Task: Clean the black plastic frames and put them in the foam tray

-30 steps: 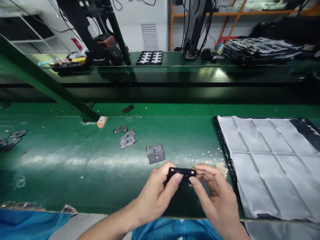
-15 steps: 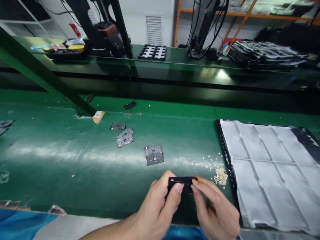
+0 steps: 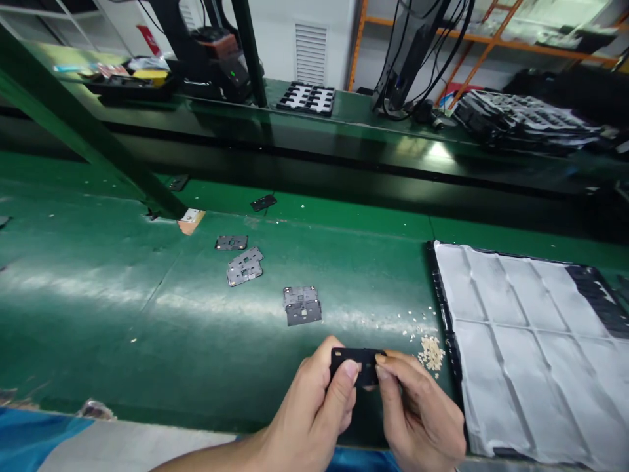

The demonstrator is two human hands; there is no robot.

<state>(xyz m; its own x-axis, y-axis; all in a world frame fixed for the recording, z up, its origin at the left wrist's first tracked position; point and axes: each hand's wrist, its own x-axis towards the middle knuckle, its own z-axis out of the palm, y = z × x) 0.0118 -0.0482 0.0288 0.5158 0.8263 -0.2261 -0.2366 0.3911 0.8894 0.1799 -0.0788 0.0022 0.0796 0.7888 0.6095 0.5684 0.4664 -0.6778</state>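
My left hand [image 3: 317,396] grips a thin black plastic plate [image 3: 364,375], its thumb across the near face. A small light patch shows at the plate's upper left corner. At the plate's right end, my right hand [image 3: 420,406] pinches with thumb and forefinger; whether a small piece sits between the fingertips cannot be made out. A pile of tiny beige pieces [image 3: 432,354] lies just beyond the right hand, with several scattered around it. Two overlapping grey plates [image 3: 303,306] rest on the green bench ahead of my left hand.
More grey plates [image 3: 244,267] lie left of centre, and a black plate [image 3: 264,202] lies farther back. On the right is a black tray with white sheet lining [image 3: 531,341]. A slanted green post [image 3: 98,131] stands at the left. Behind runs a raised shelf [image 3: 344,131].
The view has shifted and tilted slightly. The black plate has tipped so more of its face shows. Both hands keep their places on it.
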